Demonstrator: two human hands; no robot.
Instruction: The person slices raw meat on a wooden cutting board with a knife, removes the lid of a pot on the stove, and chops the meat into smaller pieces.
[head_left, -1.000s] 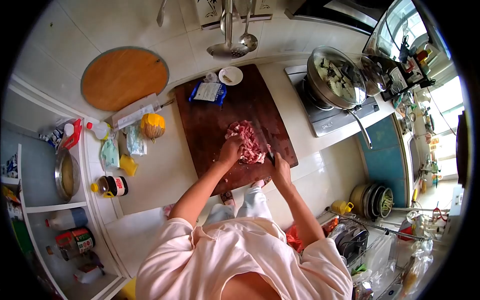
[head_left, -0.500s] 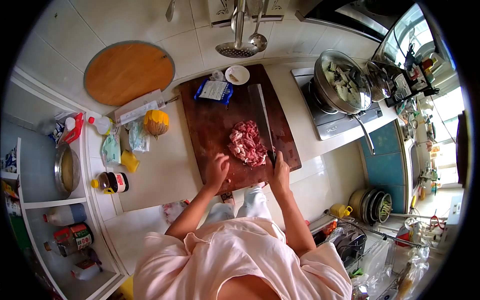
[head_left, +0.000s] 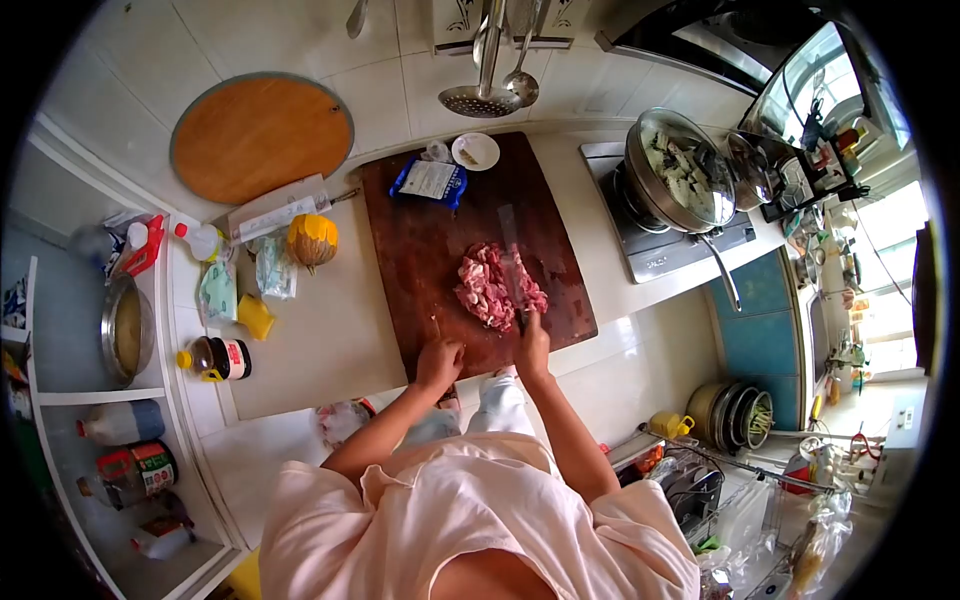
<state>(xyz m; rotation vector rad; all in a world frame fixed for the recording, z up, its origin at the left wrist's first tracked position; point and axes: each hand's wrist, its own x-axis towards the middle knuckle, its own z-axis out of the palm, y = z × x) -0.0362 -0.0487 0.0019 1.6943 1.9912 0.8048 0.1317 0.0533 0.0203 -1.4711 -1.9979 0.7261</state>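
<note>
A kitchen knife (head_left: 509, 232) with a long, wide blade is in my right hand (head_left: 533, 345), whose fingers are wrapped round its handle. The blade points away from me and stands in the pile of sliced raw meat (head_left: 482, 285), with some strips to its right. My left hand (head_left: 439, 366) is at the near left edge of the dark cutting board (head_left: 410, 260), apart from the meat. Its fingers are curled in, and whatever may be between them is hidden. A blue-and-white packet (head_left: 430, 181) and a small white dish (head_left: 475, 151) lie at the board's far end.
Right of the board, a lidded pan (head_left: 682, 175) sits on a cooktop (head_left: 655, 262), its handle (head_left: 724, 270) jutting towards me. Left are a cut pumpkin (head_left: 312, 241), a sauce bottle (head_left: 214, 358) and a round wooden board (head_left: 262, 138) against the wall. Ladles (head_left: 482, 100) hang above.
My right hand has moved the knife left, from beside the meat into the pile, parting some strips to the right. My left hand has come down nearer the board's edge, its fingers curling in.
</note>
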